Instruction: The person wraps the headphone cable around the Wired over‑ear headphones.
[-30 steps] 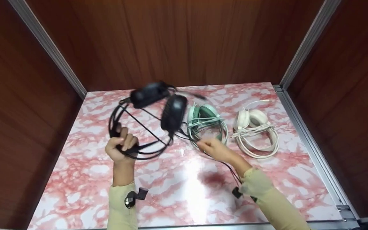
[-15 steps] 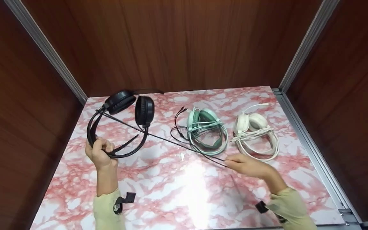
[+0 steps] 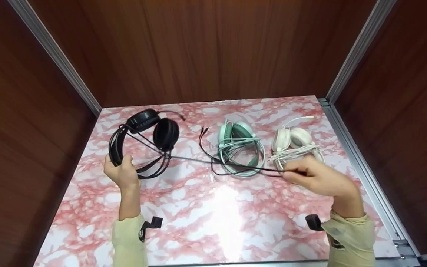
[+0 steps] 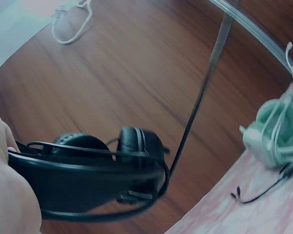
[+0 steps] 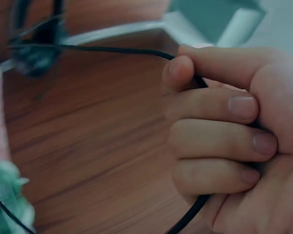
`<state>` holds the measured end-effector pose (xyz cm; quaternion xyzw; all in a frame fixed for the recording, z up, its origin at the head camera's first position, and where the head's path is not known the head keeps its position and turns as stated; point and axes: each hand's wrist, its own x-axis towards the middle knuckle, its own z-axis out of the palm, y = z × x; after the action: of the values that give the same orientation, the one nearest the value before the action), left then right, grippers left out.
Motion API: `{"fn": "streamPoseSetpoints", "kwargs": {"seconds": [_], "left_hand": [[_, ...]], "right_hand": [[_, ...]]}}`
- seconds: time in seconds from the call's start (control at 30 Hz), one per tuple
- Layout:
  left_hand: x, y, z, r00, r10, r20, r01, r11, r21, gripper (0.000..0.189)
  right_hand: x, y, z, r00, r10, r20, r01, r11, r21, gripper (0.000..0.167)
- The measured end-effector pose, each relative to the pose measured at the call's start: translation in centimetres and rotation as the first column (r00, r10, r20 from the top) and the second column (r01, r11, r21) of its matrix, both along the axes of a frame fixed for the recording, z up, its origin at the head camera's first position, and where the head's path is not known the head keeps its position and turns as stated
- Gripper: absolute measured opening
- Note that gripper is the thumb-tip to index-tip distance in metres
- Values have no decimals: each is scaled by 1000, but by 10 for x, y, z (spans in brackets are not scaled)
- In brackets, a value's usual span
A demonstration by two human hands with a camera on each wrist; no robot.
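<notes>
My left hand (image 3: 122, 172) grips the headband of a black headset (image 3: 166, 134) at the left of the table. Its two ear cups point away from me, and a thin microphone boom sticks out at the back. The black cable (image 3: 195, 159) runs taut from the headset across to my right hand (image 3: 319, 176). In the right wrist view, the fingers (image 5: 210, 139) are curled round this cable (image 5: 119, 49). The cable's loose plug ends (image 3: 203, 130) hang left of a green headset (image 3: 252, 168), which the cable crosses in the head view.
A white headset (image 3: 295, 152), its cord bundled round it, lies at the right, partly behind my right hand. The pink marbled table (image 3: 184, 218) has brown wooden panels (image 3: 213, 52) at its back and sides, with metal rails at the corners.
My right hand has moved right, drawing the cable out taut. My left hand and the black headset first moved left, then slightly back right. The green and white headsets stay in place.
</notes>
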<state>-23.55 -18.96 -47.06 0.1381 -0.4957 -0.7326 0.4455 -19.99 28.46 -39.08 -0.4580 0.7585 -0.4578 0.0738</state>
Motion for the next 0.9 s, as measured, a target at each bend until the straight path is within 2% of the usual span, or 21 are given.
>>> {"fn": "streamPoseSetpoints", "kwargs": {"seconds": [0.07,0.13,0.2,0.23,0.3,0.37,0.43,0.5,0.57,0.6,0.63,0.7,0.73,0.8,0.87,0.9], "left_hand": [[3,-2,3,998,37,58,-30,992,-121,16],[10,0,13,991,55,120,-26,971,-236,16],[17,4,22,983,38,178,23,944,-329,15],[19,6,26,979,17,201,61,926,-374,14],[25,11,35,966,-39,255,155,877,-454,13],[28,14,40,944,-101,315,261,813,-520,17],[32,18,44,908,-156,389,368,741,-562,26],[35,21,47,861,-219,458,476,663,-578,34],[37,24,50,805,-293,515,580,573,-580,42],[38,26,51,776,-333,536,625,516,-585,43],[38,27,52,743,-373,556,668,452,-591,45],[37,30,54,664,-459,591,742,301,-599,43],[38,32,54,617,-504,604,769,223,-599,44],[37,34,50,503,-601,622,809,72,-584,42],[35,35,41,372,-703,606,827,-44,-560,39],[35,35,37,316,-746,586,827,-87,-556,39]], "right_hand": [[0,-1,16,996,-15,-84,13,1000,-26,32],[-2,-2,33,985,-45,-169,37,998,-48,33],[-8,-7,50,955,-88,-282,71,995,-70,33],[-11,-10,58,932,-122,-341,102,992,-76,32],[-20,-17,74,886,-176,-428,137,983,-121,26],[-28,-25,87,834,-233,-501,171,971,-168,21],[-37,-33,97,788,-285,-547,197,957,-215,17],[-43,-40,103,740,-333,-584,222,941,-256,15],[-50,-46,106,696,-383,-607,250,922,-296,14],[-53,-48,106,668,-413,-619,268,910,-317,13],[-56,-50,105,638,-442,-630,287,896,-339,12],[-63,-52,103,568,-506,-649,323,863,-389,15],[-66,-53,101,530,-534,-659,340,845,-412,20],[-74,-55,96,453,-583,-675,381,810,-445,33],[-82,-56,90,391,-615,-685,431,780,-454,44],[-86,-57,87,370,-626,-687,456,766,-452,47]]}}
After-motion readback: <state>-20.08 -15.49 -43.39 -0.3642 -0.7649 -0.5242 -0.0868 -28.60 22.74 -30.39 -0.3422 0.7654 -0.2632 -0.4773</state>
